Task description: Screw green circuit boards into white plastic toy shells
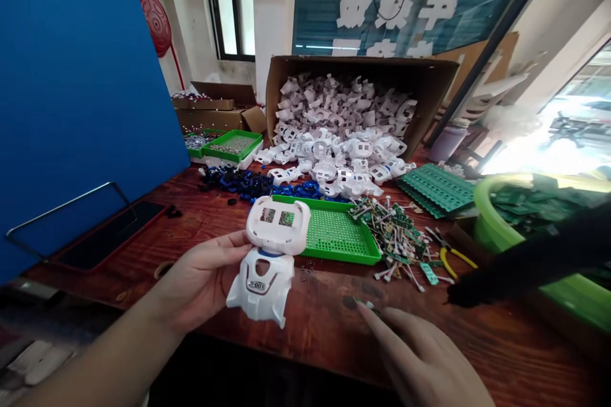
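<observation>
My left hand (pixel 205 280) is closed on a white plastic toy robot shell (pixel 279 226), gripping its left side above the table. The shell has a rounded head with two square openings, a blue strip at the neck and a body marked with dark characters. My right hand (pixel 420 350) is low at the right of the shell, apart from it and partly blurred. At its fingertips is a small green and white piece (pixel 366 303), apparently a small circuit board with a connector. Behind the shell lies a green perforated tray (pixel 338 232), with several small metal bits (pixel 308 269) nearby.
A tipped cardboard box (pixel 443 79) spills white shells (pixel 344 108) onto the table. Blue parts (pixel 248 183) lie before it. To the right are circuit boards (pixel 398 235), yellow-handled pliers (pixel 453 254), green panels (pixel 436 187), a green basin (pixel 491 203) and a dark tool (pixel 515 267).
</observation>
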`<state>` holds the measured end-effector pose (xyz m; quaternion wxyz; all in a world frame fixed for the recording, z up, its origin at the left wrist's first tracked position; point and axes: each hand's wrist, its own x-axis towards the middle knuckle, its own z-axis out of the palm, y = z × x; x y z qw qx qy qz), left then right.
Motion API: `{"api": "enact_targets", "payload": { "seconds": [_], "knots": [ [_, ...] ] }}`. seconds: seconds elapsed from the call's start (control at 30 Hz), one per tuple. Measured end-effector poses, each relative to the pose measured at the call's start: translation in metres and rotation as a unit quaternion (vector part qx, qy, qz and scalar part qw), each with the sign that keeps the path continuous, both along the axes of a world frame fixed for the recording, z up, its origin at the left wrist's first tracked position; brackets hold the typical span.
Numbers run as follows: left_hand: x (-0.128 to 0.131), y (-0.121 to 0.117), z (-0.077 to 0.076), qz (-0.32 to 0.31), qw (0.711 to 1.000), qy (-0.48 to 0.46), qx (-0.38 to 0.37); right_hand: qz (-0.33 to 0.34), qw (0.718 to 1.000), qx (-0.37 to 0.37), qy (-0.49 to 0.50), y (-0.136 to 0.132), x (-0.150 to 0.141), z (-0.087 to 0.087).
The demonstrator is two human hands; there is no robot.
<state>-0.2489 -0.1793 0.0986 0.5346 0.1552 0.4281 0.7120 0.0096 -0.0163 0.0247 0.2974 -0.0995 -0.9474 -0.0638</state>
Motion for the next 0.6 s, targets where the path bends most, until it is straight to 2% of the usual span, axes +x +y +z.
{"api": "enact_targets", "payload": {
  "seconds": [0.07, 0.17, 0.3, 0.43, 0.6],
  "knots": [
    [0.006, -0.005, -0.010, 0.008, 0.999, -0.040, 0.010, 0.005, 0.997, 0.060, -0.046, -0.001, -0.015, 0.000],
    [0.011, -0.009, -0.019, 0.032, 0.998, -0.059, 0.006, 0.014, 0.996, 0.058, -0.065, -0.005, -0.028, -0.007],
    [0.016, -0.014, -0.023, 0.041, 0.997, -0.069, 0.011, 0.014, 0.997, -0.025, -0.070, -0.010, -0.026, -0.016],
    [0.024, -0.016, -0.024, 0.040, 0.996, -0.078, 0.005, 0.008, 0.989, -0.133, -0.070, -0.010, -0.016, -0.017],
    [0.033, -0.015, -0.031, 0.069, 0.995, -0.075, -0.011, -0.031, 0.979, -0.195, -0.053, -0.007, -0.009, -0.023]
  ]
}}
